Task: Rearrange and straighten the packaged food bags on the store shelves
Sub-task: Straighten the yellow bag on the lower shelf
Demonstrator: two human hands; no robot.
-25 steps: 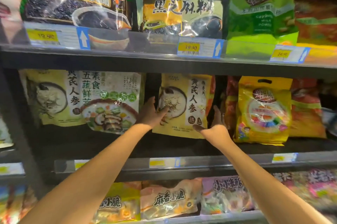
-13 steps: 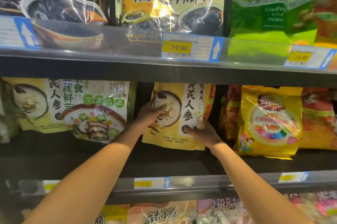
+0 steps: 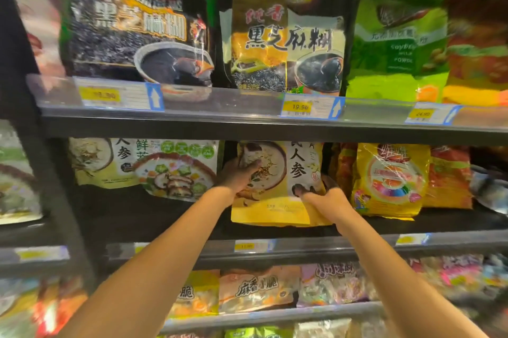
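Left grip [image 3: 239,176] is curled round the left edge of a yellow food bag [image 3: 275,205], thumb lying across the bowl picture on its front, fingers out of sight behind it. Right grip [image 3: 328,197] holds the same bag at its lower right edge, thumb pressed on the front beside the large Chinese characters, fingers wrapped round the side. The bag stands between the two grips on the middle shelf [image 3: 137,216], facing out, with its top hidden behind the front lip of the upper shelf [image 3: 192,124].

Just left of the left grip leans a white and green bag [image 3: 176,172] showing a bowl of vegetables and mushrooms. It overlaps a pale yellow bag [image 3: 93,164] farther left. Just right of the right grip stands a bright yellow bag [image 3: 390,181] with a rainbow circle. Orange-red bags [image 3: 448,178] sit behind and beside that one.

Above the grips, on the upper shelf, stand two black sesame bags [image 3: 286,43], then a green soybean powder bag [image 3: 398,43] to the right. A price tag [image 3: 299,107] reading 19.90 sits on that shelf's rail.

Below the grips, blurred snack bags [image 3: 255,291] fill a lower shelf.
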